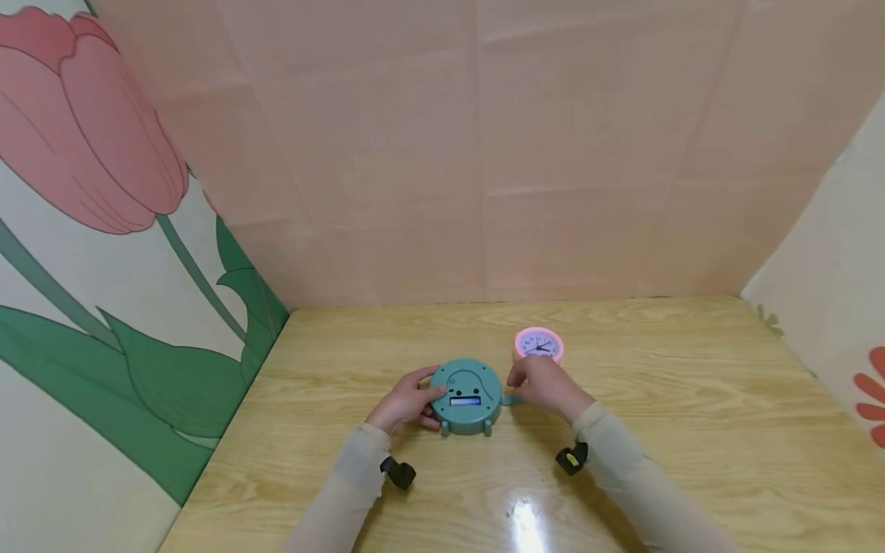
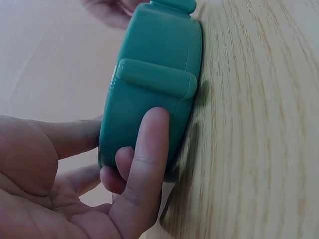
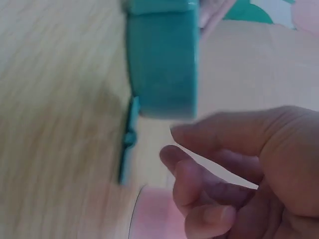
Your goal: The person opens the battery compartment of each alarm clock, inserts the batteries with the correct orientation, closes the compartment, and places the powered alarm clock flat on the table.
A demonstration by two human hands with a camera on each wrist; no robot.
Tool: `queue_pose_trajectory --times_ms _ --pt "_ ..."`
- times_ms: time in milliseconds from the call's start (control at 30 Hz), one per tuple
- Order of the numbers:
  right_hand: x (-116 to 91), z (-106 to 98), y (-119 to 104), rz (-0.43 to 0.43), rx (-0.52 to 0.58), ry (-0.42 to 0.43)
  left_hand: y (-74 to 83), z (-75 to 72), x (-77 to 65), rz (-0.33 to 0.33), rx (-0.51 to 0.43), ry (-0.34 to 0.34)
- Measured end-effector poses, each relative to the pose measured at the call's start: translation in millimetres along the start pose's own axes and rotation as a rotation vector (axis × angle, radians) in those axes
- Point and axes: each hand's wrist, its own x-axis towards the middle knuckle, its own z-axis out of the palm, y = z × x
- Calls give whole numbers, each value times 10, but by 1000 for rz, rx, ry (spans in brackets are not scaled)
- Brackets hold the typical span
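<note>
A round teal device [image 1: 465, 415] with a cartoon face, a small lit display and two stubby feet lies face up on the wooden table. My left hand [image 1: 409, 401] grips its left side, thumb on the face and other fingers along the side wall, as the left wrist view shows. From the device's right side a thin teal flap [image 3: 128, 142] sticks out low over the table. Just above this flap is my right hand [image 3: 239, 164], fingers loosely bent, nothing between thumb and fingertips. Behind that hand a pink round clock [image 1: 538, 342] is partly covered by it.
The wooden table [image 1: 332, 346] meets a pink-covered wall [image 1: 387, 253] at the back. On the left stands a wall panel with a painted tulip [image 1: 104, 138]. A pale wall with red petals [image 1: 873, 388] borders the right side.
</note>
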Motion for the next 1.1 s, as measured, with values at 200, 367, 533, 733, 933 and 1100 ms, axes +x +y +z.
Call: queue_pose_trajectory --times_ms 200,367,533,733,933,1100 --pt "-59 33 54 -41 -74 -40 14 -18 12 -1 -7 4" --pt "-106 76 90 -58 -146 -16 18 -8 16 5 -1 6" --pt "-116 89 124 -117 -240 47 23 -7 23 0 11 13" --pt "-135 66 129 -155 -260 93 16 -23 29 -5 21 16" --pt "-155 59 84 -92 -227 129 -13 -21 23 4 50 20" --pt "-152 71 29 -89 -244 189 -28 -2 12 5 55 47"
